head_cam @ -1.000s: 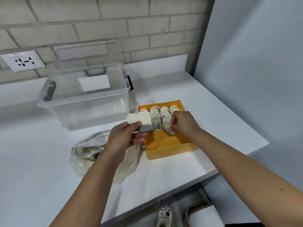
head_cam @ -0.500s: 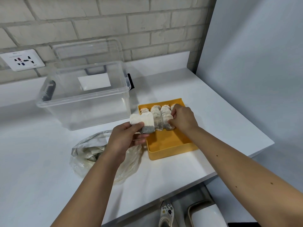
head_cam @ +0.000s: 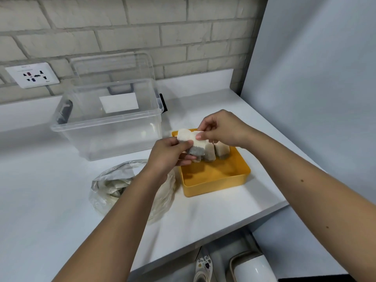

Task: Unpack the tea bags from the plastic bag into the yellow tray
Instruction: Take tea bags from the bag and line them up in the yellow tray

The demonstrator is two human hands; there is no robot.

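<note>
The yellow tray (head_cam: 213, 181) sits on the white counter right of centre. A row of tea bags (head_cam: 221, 151) stands along its far side. My left hand (head_cam: 168, 154) holds a small bunch of white tea bags (head_cam: 194, 144) above the tray's left rim. My right hand (head_cam: 221, 129) pinches the top edge of one of those bags from the right. The clear plastic bag (head_cam: 114, 185), with more tea bags inside, lies on the counter left of the tray, partly hidden by my left forearm.
A clear plastic storage bin (head_cam: 107, 121) stands behind the bag, its lid leaning against the brick wall. A wall socket (head_cam: 32, 75) is at the far left. A grey panel (head_cam: 315, 88) bounds the right side. The counter's edge (head_cam: 223, 224) runs close below the tray.
My right hand has left the row of tea bags in the tray and risen to pinch a bag in my left hand's bunch. My left hand moved slightly right, over the tray's rim.
</note>
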